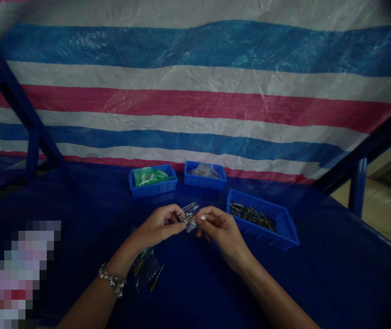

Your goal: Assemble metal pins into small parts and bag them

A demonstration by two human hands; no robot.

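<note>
My left hand and my right hand pinch a small clear plastic bag between them, above the blue table. Thin pieces show inside the bag, too small to name. Under my left forearm lies another clear bag with thin gold-coloured rods in it, partly hidden by the wrist. Beside that bag rests a loose thin dark and gold rod. Just right of my right hand stands a blue bin holding many thin dark rods.
Behind my hands are a blue bin with green bags and a second bin with clear bags. A striped plastic sheet hangs behind the blue table. Blue metal posts flank it. A blurred patch covers the lower left.
</note>
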